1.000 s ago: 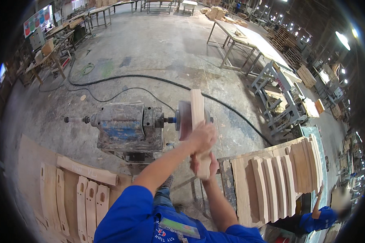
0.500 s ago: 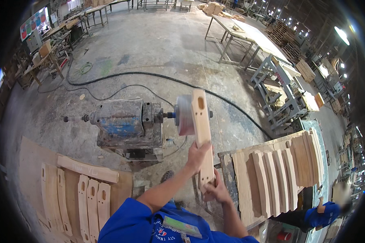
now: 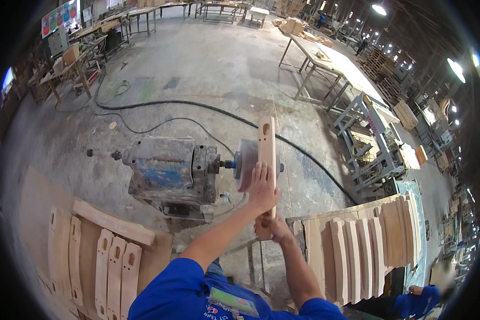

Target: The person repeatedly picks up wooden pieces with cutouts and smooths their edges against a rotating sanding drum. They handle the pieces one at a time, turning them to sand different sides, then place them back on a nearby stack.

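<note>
A long pale wooden slat (image 3: 267,141) with an oval slot and small holes near its far end lies against a sanding drum (image 3: 246,160) at the middle. My left hand (image 3: 263,191) rests flat on the slat's upper face, its fingers stretched out toward the drum. Lower down, my right hand (image 3: 278,228) grips the slat's near end by its side, with its fingers partly hidden. The drum sits on the shaft of a worn grey-and-blue motor (image 3: 162,165) to the left, and its surface looks blurred.
Several slotted slats (image 3: 116,272) lie on a board at lower left. At right, several shaped wooden pieces (image 3: 365,258) stand in rows on a bench. A black cable (image 3: 197,105) crosses the floor beyond the motor. Farther right are a metal frame (image 3: 369,141) and a long table (image 3: 325,61). Another person's blue sleeve (image 3: 418,302) shows at lower right.
My left hand has slid forward along the slat and flattened out on it. The slat's near end and my right hand have come up closer to the drum.
</note>
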The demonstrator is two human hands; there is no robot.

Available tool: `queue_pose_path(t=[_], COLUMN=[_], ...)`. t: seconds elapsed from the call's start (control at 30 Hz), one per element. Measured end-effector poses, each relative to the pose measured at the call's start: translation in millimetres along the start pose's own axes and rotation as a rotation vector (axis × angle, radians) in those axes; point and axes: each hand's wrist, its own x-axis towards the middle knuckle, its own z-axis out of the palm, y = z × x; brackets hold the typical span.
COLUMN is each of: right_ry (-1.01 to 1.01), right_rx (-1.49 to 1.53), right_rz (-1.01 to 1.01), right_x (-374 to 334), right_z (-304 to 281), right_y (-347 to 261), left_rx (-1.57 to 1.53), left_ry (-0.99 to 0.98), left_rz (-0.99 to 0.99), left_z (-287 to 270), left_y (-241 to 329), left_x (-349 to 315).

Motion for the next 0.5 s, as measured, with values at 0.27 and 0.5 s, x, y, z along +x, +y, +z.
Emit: queue_pose_path(t=[0.27,0.5], right_ry=[0.23,0.539], right_rx=[-0.46,-1.274], right_rz=[-0.254,-0.418], right_x=[-134,-27], right_z=[13,32], right_y=[110,1], left_rx=[-0.238,0.08], left_ry=[-0.03,0.131], left_rz=[0.002,-0.02], left_z=[-10,-6], left_y=[34,-3], left_x=[-121,10])
